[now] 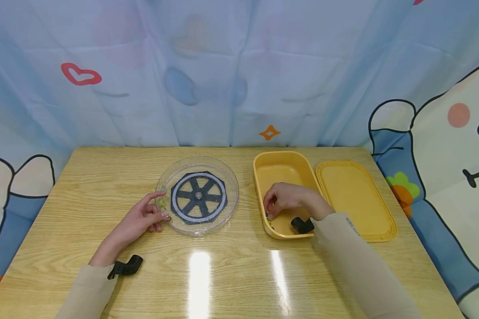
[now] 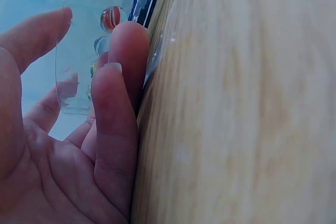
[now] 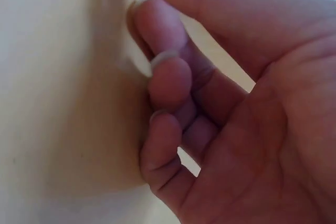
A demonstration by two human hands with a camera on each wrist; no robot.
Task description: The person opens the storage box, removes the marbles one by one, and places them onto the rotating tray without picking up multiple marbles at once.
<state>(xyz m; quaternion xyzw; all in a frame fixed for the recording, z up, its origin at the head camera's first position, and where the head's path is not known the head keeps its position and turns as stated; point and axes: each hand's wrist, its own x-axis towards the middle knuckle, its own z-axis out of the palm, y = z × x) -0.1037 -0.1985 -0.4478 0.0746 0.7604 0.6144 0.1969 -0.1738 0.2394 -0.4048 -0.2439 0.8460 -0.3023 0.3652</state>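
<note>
My left hand (image 1: 147,213) holds the left edge of a clear round dish (image 1: 231,208), with index finger and thumb over its rim and the other fingers low outside the wall. Several glass marbles line the inside of the wall there; one red-and-white marble (image 2: 111,18) shows near the fingertips in the left wrist view. My right hand (image 1: 285,200) reaches into a yellow plastic bin (image 1: 279,156), fingers bent down by its left wall. Thumb and fingertips pinch a small blue marble (image 1: 267,215), mostly hidden by them. Beside it, near the bin's front-left corner, lie small marbles (image 1: 270,223).
Right of the bin lies a flat yellow lid (image 1: 357,199), partly under the right sleeve. A dark spoked wheel shape (image 1: 199,195) shows in the middle of the dish. Behind the wooden table (image 1: 155,283) hangs a blue printed curtain (image 1: 207,79). Each wrist carries a black camera mount (image 1: 127,266).
</note>
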